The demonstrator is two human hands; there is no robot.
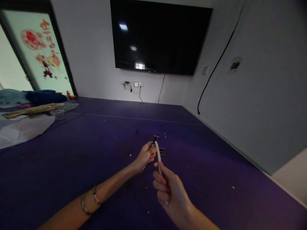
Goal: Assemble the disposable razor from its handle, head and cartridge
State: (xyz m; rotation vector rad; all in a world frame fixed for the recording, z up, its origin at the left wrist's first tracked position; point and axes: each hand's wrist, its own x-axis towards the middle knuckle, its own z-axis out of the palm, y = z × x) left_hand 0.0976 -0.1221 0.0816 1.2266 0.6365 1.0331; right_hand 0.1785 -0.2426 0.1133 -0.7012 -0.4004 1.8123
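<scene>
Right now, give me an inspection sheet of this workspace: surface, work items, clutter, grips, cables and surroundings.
Surface: purple surface with scattered pale specks.
Work items: pale rod, its far end by a small dark piece; contact unclear. Dark flat part just beyond.
Clutter: white sheet and blue cloth at far left; black bit ahead.
Grips: left hand on the small dark piece; right hand around the pale rod.
Cables: black cable down the right wall; thin cord below the screen.
Surroundings: wall-mounted screen, decorated door.
</scene>
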